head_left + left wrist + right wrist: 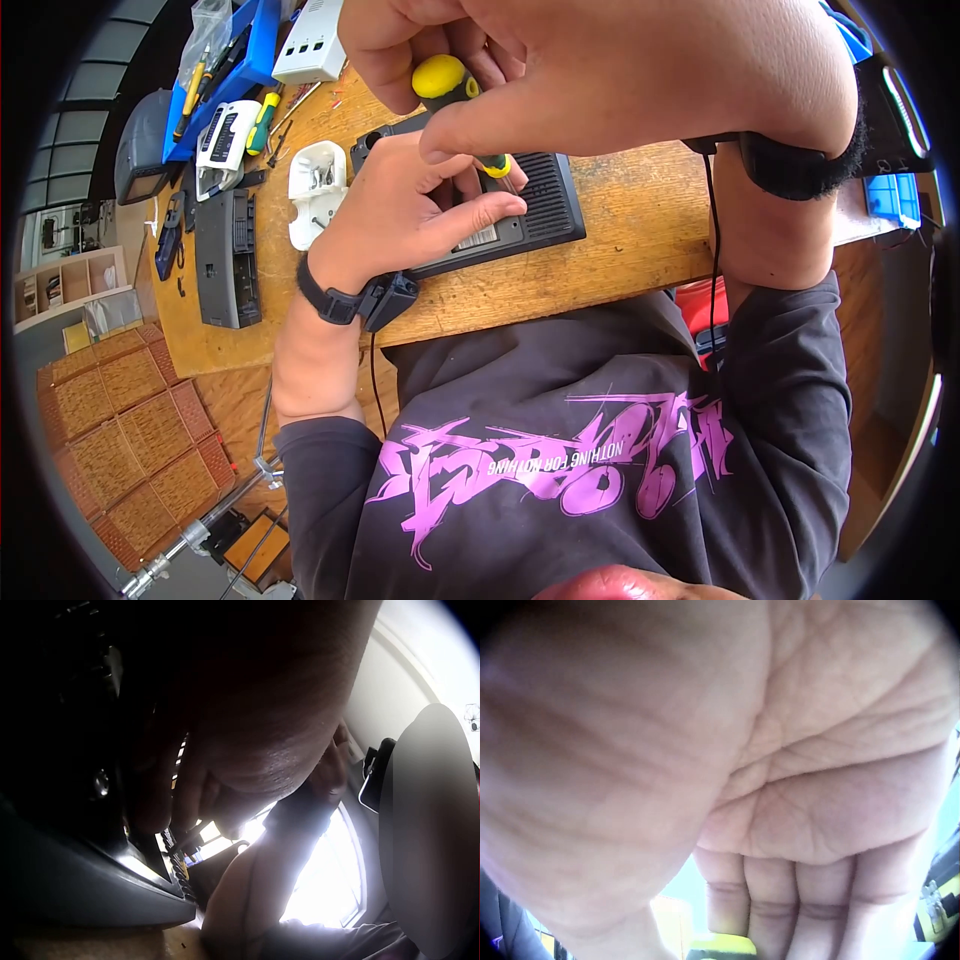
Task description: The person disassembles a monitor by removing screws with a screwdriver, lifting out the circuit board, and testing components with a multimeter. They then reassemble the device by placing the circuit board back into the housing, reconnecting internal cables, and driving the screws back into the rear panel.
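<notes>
A yellow-and-black screwdriver (440, 82) stands tilted, its handle in the fingers and thumb of my right hand (600, 80). In the right wrist view, its yellow handle end (724, 945) shows below the curled fingers. Lower down, the thumb and fingers of my left hand (400, 205) close around the metal shaft. Under both hands lies a black plastic device (550, 205) with a slotted grille and a white label (478, 238). The left wrist view shows the left fingers reaching down beside the device's dark edge (97, 892). The screwdriver's tip is hidden behind the left thumb.
Left of the device are a white open case (318, 185), a long black plastic part (227, 260), a white-and-black tool (222, 145) and a green-and-yellow screwdriver (262, 124). Blue bins (262, 45) and a white box (312, 42) stand behind. The wooden table's (640, 215) front edge is near my body.
</notes>
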`<state>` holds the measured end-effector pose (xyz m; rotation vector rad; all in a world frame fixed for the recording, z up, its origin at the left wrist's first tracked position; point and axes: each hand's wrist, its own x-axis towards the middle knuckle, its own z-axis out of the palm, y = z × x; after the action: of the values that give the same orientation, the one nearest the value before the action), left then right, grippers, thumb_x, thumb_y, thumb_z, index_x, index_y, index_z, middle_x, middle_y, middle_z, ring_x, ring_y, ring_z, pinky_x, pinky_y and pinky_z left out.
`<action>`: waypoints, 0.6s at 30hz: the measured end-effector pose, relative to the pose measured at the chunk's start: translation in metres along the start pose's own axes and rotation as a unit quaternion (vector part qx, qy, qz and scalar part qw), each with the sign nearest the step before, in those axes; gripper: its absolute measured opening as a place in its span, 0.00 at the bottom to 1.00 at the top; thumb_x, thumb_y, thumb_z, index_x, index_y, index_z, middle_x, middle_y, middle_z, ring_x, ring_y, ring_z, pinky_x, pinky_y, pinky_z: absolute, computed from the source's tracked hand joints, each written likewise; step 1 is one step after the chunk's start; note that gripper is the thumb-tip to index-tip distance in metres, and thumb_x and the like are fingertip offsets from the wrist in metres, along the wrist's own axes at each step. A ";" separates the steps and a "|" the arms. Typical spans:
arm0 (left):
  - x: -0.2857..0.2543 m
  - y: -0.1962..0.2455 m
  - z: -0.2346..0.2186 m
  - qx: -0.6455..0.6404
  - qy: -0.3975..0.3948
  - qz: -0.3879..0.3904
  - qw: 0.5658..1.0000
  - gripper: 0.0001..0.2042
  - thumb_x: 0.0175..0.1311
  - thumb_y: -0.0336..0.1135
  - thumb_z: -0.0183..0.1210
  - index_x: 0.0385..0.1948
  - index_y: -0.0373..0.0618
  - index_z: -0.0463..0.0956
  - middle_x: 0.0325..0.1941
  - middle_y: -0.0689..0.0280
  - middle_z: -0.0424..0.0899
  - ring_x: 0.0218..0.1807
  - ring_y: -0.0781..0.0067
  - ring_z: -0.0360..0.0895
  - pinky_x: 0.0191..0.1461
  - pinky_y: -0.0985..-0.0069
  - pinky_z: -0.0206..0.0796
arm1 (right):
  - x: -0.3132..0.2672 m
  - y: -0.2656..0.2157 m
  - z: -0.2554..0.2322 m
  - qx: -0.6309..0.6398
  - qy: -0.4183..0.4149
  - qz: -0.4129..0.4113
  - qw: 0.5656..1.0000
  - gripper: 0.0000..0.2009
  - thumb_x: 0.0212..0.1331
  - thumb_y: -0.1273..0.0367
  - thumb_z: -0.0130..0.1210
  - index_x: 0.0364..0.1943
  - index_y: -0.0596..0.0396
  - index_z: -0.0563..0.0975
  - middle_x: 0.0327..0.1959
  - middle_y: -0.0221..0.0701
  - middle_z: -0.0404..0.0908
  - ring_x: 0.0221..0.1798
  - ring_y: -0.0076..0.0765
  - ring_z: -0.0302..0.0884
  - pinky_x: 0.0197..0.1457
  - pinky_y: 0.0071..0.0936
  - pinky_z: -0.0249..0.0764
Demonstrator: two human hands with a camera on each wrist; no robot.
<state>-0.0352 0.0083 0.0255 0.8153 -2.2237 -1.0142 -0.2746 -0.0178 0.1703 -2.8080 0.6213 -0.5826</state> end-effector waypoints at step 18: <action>-0.006 -0.003 -0.009 -0.004 -0.004 0.000 1.000 0.09 0.70 0.29 0.75 0.49 0.44 0.90 0.33 0.65 0.89 0.31 0.72 0.88 0.38 0.74 0.76 | 0.003 0.000 -0.002 0.008 -0.007 -0.012 1.000 0.10 0.65 0.65 0.72 0.40 0.58 0.89 0.35 0.39 0.90 0.35 0.47 0.89 0.39 0.36 0.84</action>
<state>-0.0244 0.0066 0.0272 0.8087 -2.2243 -1.0271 -0.2726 -0.0191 0.1732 -2.8051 0.5793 -0.5695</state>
